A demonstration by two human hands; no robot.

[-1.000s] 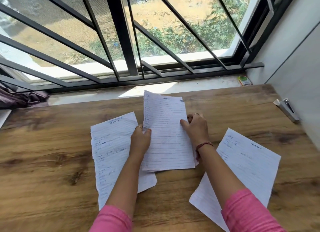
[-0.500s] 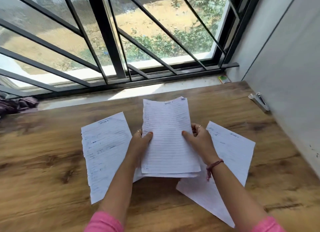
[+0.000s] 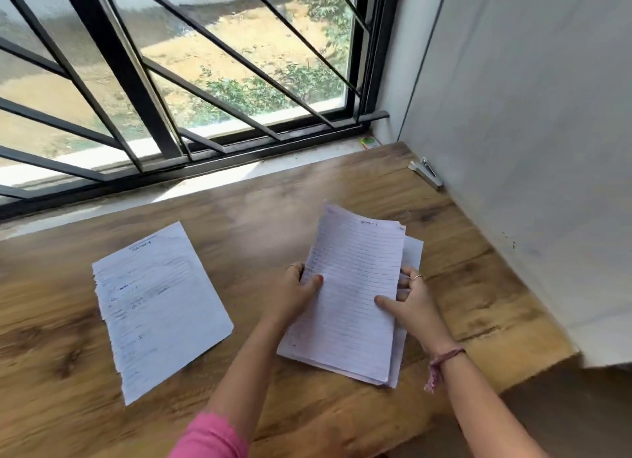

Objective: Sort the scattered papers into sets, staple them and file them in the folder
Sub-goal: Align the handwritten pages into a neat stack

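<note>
Both hands grip the lined stack of papers (image 3: 355, 297): left hand (image 3: 295, 295) pinching its left edge, right hand (image 3: 408, 302) its right edge, thumb on top. That stack rests on the table (image 3: 273, 211). From it, a second paper pile (image 3: 159, 307) lies well left, and a stapler (image 3: 425, 173) sits far beyond, against the wall.

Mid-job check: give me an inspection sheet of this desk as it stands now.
Surface: wooden desk, grain visible.
Job's things: held paper stack, lower edge on the desk; second paper set flat at left; stapler by the wall. Folder: nothing seen.
Clutter: small green-and-yellow item on the sill.
Hands: left hand and right hand grip the stack's sides.
Cables: nothing seen.
Surroundings: barred window, grey wall.
</note>
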